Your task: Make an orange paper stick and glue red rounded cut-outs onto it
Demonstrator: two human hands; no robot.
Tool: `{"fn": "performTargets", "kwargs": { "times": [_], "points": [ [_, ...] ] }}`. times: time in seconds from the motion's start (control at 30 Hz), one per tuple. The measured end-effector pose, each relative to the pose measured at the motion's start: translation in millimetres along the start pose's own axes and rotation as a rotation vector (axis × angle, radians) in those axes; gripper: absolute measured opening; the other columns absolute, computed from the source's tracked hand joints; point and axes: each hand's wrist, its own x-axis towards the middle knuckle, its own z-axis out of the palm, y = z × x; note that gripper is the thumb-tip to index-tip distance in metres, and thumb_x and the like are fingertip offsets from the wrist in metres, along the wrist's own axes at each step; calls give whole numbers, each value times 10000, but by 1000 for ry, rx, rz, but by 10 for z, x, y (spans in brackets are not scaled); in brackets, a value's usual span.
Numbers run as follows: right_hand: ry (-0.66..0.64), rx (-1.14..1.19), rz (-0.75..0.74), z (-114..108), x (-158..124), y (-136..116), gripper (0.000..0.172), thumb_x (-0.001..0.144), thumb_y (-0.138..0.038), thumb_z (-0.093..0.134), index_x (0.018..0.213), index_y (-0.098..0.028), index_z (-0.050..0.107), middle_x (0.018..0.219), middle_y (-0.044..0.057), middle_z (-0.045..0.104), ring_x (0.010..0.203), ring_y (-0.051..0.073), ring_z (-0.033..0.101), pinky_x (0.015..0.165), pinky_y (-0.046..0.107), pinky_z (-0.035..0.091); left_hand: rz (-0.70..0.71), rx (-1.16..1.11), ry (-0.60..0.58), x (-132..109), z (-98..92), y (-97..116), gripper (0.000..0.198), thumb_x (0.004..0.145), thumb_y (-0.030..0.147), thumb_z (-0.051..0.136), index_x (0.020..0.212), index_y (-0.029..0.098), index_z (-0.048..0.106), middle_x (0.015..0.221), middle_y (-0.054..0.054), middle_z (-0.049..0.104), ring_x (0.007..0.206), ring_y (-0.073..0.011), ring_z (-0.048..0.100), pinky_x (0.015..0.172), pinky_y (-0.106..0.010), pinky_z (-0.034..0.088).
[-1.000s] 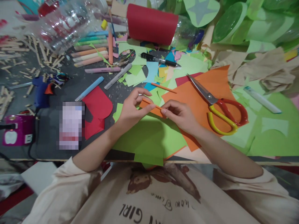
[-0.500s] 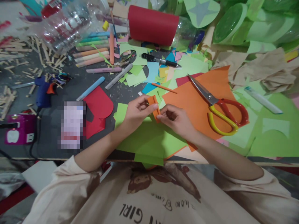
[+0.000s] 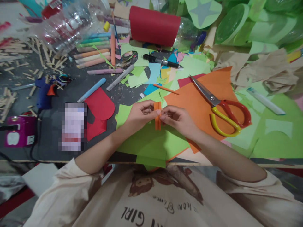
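Note:
My left hand (image 3: pixel 140 114) and my right hand (image 3: pixel 177 117) meet over green paper sheets (image 3: pixel 151 145) near the table's front edge. Both pinch a narrow orange paper strip (image 3: pixel 157 116), folded double and held upright between the fingertips. A large orange paper sheet (image 3: pixel 201 101) lies just right of my right hand. Scissors with red and yellow handles (image 3: pixel 222 110) rest on that sheet, blades pointing up-left.
A red paper roll (image 3: pixel 155 25) and a clear plastic bottle (image 3: pixel 71 22) lie at the back. Coloured markers (image 3: pixel 92 53), a black pen (image 3: pixel 162 61), a blue glue gun (image 3: pixel 43 93), wooden sticks (image 3: pixel 14 60), red paper (image 3: pixel 99 110) and several paper scraps cover the table. Green cutouts (image 3: pixel 236 25) are piled at the back right.
The orange strip was stretched flat between my hands. My hands came together, folded it in half, and now hold it upright.

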Motion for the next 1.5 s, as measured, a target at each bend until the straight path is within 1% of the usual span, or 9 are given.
{"fn": "performTargets", "kwargs": {
  "times": [0.5,0.7,0.93,1.13,1.23,1.33,1.43,1.47,1.5],
  "points": [
    [3,103,13,4,25,-25,158,674,-303,683,698,-172,599,634,-22,546,553,84,451,521,241,354,3,-84,-50,-17,6,-21,367,683,479,751,820,142,703,772,-23,662,621,-95,571,542,-194,450],
    [-1,109,24,-5,25,-26,163,668,-292,708,709,-168,611,618,-30,546,545,81,456,512,236,355,-15,-91,-94,-2,-6,-16,335,688,443,756,831,146,691,783,-14,646,620,-82,555,536,-183,424],
    [56,164,0,-53,53,-11,259,659,-363,774,701,-177,598,587,-45,561,507,70,493,504,228,407,71,-91,-50,31,-43,-27,283,790,398,659,970,186,607,693,36,560,549,-77,549,549,-198,462],
    [204,242,-93,-146,111,-69,381,625,-474,806,689,-188,563,582,-60,562,442,57,526,414,197,388,140,-104,178,68,-146,10,210,906,369,503,928,192,613,473,88,384,353,-60,297,358,-190,254],
    [249,240,-124,-184,130,-66,394,632,-487,804,694,-191,550,544,-65,547,415,60,521,363,183,331,245,-73,264,110,-239,53,179,889,348,545,933,203,640,473,68,503,361,-70,398,374,-200,315],
    [251,240,-137,-199,142,-40,391,650,-480,800,703,-195,537,530,-66,541,410,66,526,359,179,325,351,-52,297,135,-371,123,248,881,385,574,1049,220,653,705,10,732,539,-106,639,476,-218,456],
    [245,229,-139,-200,145,-27,392,665,-490,789,714,-195,536,556,-60,543,421,67,529,364,182,330,448,91,479,82,-657,231,411,912,480,529,1206,203,601,887,0,770,735,-129,720,592,-244,532],
    [242,224,-137,-199,144,-28,394,667,-496,786,714,-195,537,568,-58,543,428,66,528,368,184,338,491,196,562,39,-808,270,506,909,550,492,1236,173,582,932,-13,767,830,-142,722,693,-278,558],
    [239,219,-136,-196,142,-32,396,667,-501,784,715,-194,538,582,-56,543,436,64,526,377,187,354,515,356,591,-17,-988,308,701,881,691,381,1270,137,560,1031,-41,750,1035,-163,681,909,-341,536]
  ]
}}
